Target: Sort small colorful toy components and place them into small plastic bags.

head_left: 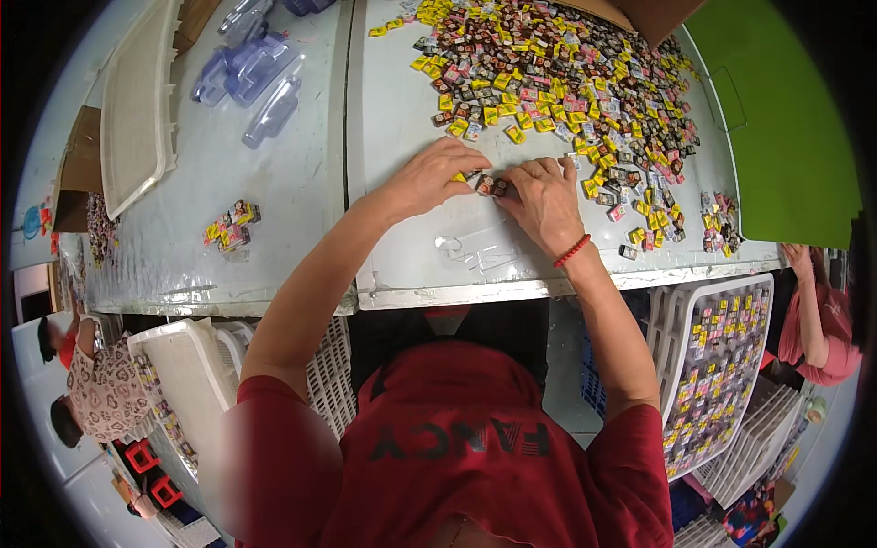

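Note:
My left hand [434,178] is closed, its fingertips on a small yellow-and-dark box [459,177] at the middle of the white table. Opposite it, my right hand [546,203] has a red bead bracelet on the wrist. Its thumb and fingers pinch small dark brown boxes [491,185] in a short row between the two hands. Fingers partly cover these pieces, so how many there are I cannot tell. Just in front of my hands lies a clear plastic case [480,253]. Beyond them spreads a large heap of small yellow, brown, pink and black boxes [557,87].
Purple-tinted clear plastic cases [251,73] and a small cluster of boxes [233,226] lie left of the table seam. A filled white crate [717,365] stands tilted at right below the table edge. A green board [786,119] borders the right. Other people work at both sides.

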The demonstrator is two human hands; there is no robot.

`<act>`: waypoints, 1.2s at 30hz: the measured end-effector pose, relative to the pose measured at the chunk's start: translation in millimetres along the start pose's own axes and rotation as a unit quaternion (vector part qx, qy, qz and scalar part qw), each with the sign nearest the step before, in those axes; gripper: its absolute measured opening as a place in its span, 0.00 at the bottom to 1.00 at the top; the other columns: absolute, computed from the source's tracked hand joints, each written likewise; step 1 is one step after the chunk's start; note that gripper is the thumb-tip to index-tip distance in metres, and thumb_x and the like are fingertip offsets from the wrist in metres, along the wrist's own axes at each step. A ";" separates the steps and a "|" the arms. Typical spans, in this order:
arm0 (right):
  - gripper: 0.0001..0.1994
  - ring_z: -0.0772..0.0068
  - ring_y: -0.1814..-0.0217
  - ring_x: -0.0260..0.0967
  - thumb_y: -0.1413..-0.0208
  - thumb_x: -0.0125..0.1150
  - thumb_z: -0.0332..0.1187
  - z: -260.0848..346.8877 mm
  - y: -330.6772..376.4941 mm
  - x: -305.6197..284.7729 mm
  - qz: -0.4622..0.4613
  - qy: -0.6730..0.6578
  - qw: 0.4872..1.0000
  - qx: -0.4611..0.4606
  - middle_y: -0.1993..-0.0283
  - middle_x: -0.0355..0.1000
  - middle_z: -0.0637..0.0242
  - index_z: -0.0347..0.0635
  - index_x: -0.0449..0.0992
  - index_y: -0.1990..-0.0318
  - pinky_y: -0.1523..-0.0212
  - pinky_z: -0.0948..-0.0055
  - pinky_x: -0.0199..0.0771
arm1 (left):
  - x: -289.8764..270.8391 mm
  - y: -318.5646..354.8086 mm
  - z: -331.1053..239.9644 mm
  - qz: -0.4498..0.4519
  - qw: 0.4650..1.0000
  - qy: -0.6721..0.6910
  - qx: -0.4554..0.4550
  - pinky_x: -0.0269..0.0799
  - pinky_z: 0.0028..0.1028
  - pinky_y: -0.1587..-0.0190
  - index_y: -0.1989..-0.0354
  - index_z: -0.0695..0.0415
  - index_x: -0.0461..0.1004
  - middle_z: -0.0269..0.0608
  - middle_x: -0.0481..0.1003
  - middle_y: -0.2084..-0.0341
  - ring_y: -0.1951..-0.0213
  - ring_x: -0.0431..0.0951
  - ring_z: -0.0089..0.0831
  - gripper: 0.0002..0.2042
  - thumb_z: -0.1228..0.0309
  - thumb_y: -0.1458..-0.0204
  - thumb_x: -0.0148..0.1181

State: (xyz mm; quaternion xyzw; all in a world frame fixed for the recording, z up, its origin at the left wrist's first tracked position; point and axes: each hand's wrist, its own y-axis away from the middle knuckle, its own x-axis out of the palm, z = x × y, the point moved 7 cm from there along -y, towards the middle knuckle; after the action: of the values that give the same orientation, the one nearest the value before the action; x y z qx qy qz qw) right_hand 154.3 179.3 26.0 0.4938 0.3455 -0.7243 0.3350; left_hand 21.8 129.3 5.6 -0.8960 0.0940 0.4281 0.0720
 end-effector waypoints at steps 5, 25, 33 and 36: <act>0.20 0.62 0.49 0.66 0.57 0.69 0.39 -3.2 3.9 -0.4 -0.013 -0.006 1.000 0.017 0.58 0.73 0.67 0.48 0.76 0.55 0.37 0.46 0.49 | -1.5 15.7 -4.9 -0.099 0.995 -0.005 -0.010 0.64 0.34 0.44 0.49 0.56 0.72 0.40 0.72 0.52 0.47 0.67 0.40 0.24 0.72 0.59 0.68; 0.18 0.63 0.48 0.66 0.54 0.68 0.36 37.6 -18.2 10.3 -0.044 -0.014 0.998 -0.033 0.56 0.72 0.67 0.49 0.76 0.53 0.39 0.47 0.50 | -13.1 62.5 -7.5 -0.252 0.963 -0.038 -0.083 0.68 0.36 0.50 0.54 0.60 0.74 0.47 0.74 0.58 0.53 0.71 0.45 0.22 0.71 0.60 0.69; 0.17 0.63 0.47 0.66 0.53 0.65 0.31 32.0 -15.5 16.6 -0.038 -0.028 0.998 -0.032 0.53 0.72 0.69 0.49 0.76 0.53 0.38 0.45 0.48 | -4.1 55.6 -18.0 -0.265 0.960 -0.030 -0.087 0.69 0.37 0.51 0.53 0.60 0.73 0.47 0.73 0.55 0.54 0.72 0.45 0.22 0.72 0.60 0.69; 0.18 0.64 0.47 0.66 0.54 0.65 0.30 31.5 -16.7 18.6 -0.042 -0.036 0.998 -0.036 0.53 0.73 0.69 0.49 0.75 0.52 0.37 0.45 0.48 | -3.4 55.2 -11.7 -0.265 0.959 -0.025 -0.092 0.70 0.36 0.52 0.53 0.60 0.72 0.46 0.72 0.57 0.55 0.72 0.44 0.22 0.74 0.60 0.69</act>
State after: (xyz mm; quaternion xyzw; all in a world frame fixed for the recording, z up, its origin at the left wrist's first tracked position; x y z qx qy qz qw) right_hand 119.9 159.4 19.9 0.4399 0.3795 -0.7421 0.3342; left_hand 15.8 73.6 12.8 -0.8806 -0.1889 0.4224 0.1023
